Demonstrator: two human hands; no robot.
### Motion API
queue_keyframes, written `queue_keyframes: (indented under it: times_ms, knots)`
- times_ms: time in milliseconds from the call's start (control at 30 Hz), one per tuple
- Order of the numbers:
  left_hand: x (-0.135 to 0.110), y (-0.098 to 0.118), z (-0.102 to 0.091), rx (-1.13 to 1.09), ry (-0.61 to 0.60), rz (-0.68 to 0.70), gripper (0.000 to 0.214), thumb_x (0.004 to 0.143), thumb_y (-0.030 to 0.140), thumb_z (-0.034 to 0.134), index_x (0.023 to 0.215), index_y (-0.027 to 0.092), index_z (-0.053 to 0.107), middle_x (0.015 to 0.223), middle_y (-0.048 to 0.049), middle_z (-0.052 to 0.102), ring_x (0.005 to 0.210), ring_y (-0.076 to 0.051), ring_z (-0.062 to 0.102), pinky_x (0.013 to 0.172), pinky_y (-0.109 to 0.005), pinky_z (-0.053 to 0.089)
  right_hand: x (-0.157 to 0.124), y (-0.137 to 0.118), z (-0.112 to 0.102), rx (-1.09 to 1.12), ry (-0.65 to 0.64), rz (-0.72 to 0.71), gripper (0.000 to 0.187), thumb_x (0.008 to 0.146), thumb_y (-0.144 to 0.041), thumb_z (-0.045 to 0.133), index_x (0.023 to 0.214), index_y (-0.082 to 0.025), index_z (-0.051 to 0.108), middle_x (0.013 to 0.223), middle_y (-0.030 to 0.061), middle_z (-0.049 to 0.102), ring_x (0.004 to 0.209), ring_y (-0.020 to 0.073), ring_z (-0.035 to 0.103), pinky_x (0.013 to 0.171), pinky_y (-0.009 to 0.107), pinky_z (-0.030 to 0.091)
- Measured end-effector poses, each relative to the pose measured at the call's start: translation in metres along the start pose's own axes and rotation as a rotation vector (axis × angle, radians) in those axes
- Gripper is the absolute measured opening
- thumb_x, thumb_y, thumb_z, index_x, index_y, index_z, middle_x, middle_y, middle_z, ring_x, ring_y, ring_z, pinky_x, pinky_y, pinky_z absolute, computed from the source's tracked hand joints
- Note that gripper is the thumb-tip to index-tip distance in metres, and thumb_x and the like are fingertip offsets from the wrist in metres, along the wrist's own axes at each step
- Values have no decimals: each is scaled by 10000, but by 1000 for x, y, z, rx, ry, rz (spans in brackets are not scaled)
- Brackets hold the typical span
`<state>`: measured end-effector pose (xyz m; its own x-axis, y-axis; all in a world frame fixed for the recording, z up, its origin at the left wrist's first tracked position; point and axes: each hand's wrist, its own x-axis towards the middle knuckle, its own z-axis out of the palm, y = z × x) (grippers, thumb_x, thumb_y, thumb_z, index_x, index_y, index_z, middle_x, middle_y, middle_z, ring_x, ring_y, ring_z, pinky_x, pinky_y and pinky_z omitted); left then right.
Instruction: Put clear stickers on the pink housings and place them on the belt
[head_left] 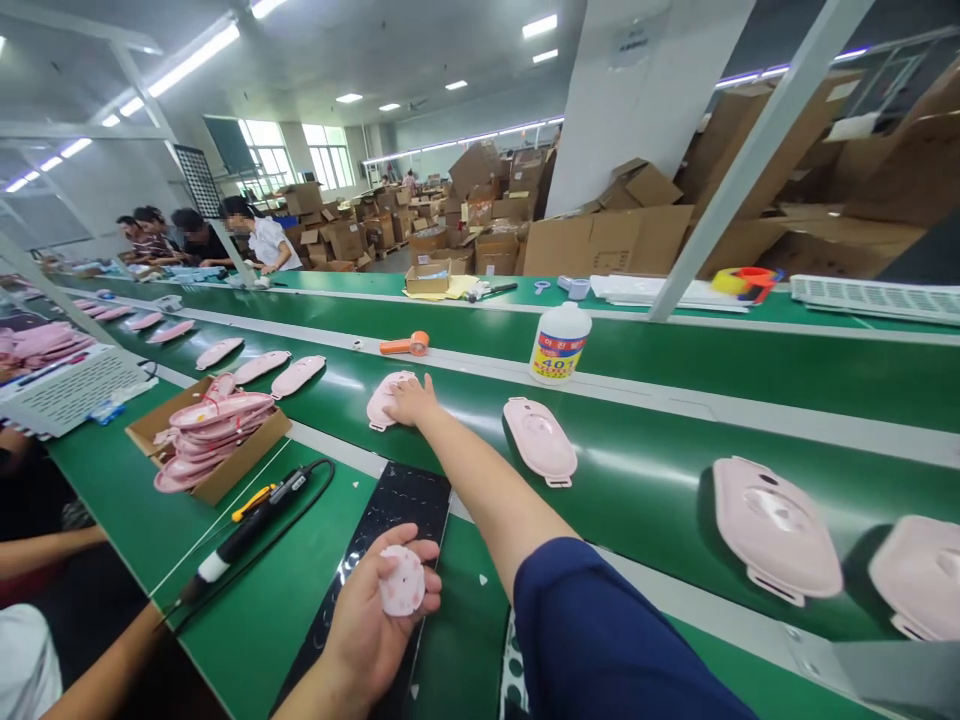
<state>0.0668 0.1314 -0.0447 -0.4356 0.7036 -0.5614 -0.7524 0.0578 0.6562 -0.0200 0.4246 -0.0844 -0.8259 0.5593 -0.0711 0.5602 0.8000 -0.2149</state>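
Observation:
My left hand (379, 610) is palm up above a black mat (409, 495), fingers curled round a small round white-and-pink disc (403, 581). On the green conveyor belt, my right hand (415, 402) reaches to a pale pink oval plastic shell (379, 405); its fingers lie over the shell and partly hide it, with one outer finger sticking out. Another pink shell (541, 440) rests to the right of my right forearm, with more shells further right. A white bottle (560, 343) with a yellow, red and blue label stands beyond my arm.
A cardboard box (247, 450) of pink parts stands at left, near a black electric screwdriver (247, 535) with a cable. An orange handheld item (405, 344) lies on the grey rail. A neighbour's arm (127, 650) shows at lower left. A metal post (750, 170) rises at right.

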Motion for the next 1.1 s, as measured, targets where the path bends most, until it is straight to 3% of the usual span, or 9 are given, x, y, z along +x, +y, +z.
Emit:
queue_keyframes:
  times_ms: [167, 267, 400, 533, 600, 700, 867, 1000, 1100]
  knots:
    - [2, 2, -6, -5, 30, -6, 447, 698, 143, 607, 1137, 127, 521, 898, -105, 695, 606, -170, 635, 523, -260, 548, 0, 4, 9, -16, 35, -10, 758, 907, -593, 428, 1523, -158, 361, 1615, 157, 268, 1509, 343, 101, 1183, 575, -118]
    - [1, 2, -8, -10, 43, -18, 424, 711, 136, 586, 1131, 129, 530, 889, -98, 691, 601, -166, 637, 521, -260, 551, 2, 5, 14, -28, 37, -19, 757, 921, -597, 426, 1532, -158, 341, 1594, 162, 312, 1494, 335, 159, 1186, 568, -130]
    - [1, -2, -15, -16, -13, -17, 403, 739, 143, 600, 1136, 135, 538, 919, -101, 692, 632, -169, 649, 549, -266, 562, 2, 4, 7, -50, 67, 14, 609, 965, -567, 436, 1443, -190, 466, 1552, 147, 374, 1453, 352, 260, 1182, 643, 67]
    - [4, -8, -24, -37, -62, 1, 390, 773, 152, 617, 1154, 137, 537, 949, -100, 693, 658, -171, 655, 569, -270, 567, -1, 4, -5, -83, 117, 16, 381, 956, -409, 582, 1280, -208, 585, 1423, 101, 511, 1304, 285, 480, 1096, 557, 371]
    - [8, -10, -26, -50, -52, 15, 375, 790, 151, 603, 1159, 135, 536, 944, -98, 692, 648, -167, 652, 564, -268, 565, -2, 4, -8, -88, 124, 49, 338, 958, -379, 589, 1249, -210, 601, 1379, 99, 545, 1242, 267, 530, 1057, 529, 426]
    - [12, -12, -27, -58, -47, 4, 385, 783, 145, 598, 1163, 131, 538, 936, -100, 692, 641, -169, 651, 553, -268, 563, -2, 3, -7, -77, 111, 57, 384, 959, -425, 570, 1278, -212, 592, 1427, 103, 513, 1329, 293, 457, 1121, 577, 326]
    - [6, -6, -20, -35, -16, -18, 438, 751, 116, 587, 1184, 116, 527, 948, -113, 694, 629, -178, 649, 538, -278, 570, -14, 3, 1, -18, 11, 24, 769, 899, -646, 493, 1491, -160, 424, 1585, 147, 342, 1501, 332, 151, 1201, 568, -75]
    - [-1, 1, -12, 3, 21, -31, 470, 731, 120, 564, 1198, 125, 517, 1001, -119, 692, 630, -159, 650, 535, -257, 567, -39, 4, -8, 53, -19, 114, 808, 920, -680, 368, 1586, -270, 169, 1667, 76, 105, 1519, 330, 106, 1193, 607, 44]
    - [0, 0, -14, 164, -77, -35, 485, 699, 210, 569, 1175, 125, 528, 1111, -141, 664, 726, -157, 681, 624, -258, 588, -63, 6, -35, 72, 30, 160, 720, 968, -612, 315, 1590, -312, 106, 1674, 50, -43, 1528, 325, 37, 1188, 603, 45]
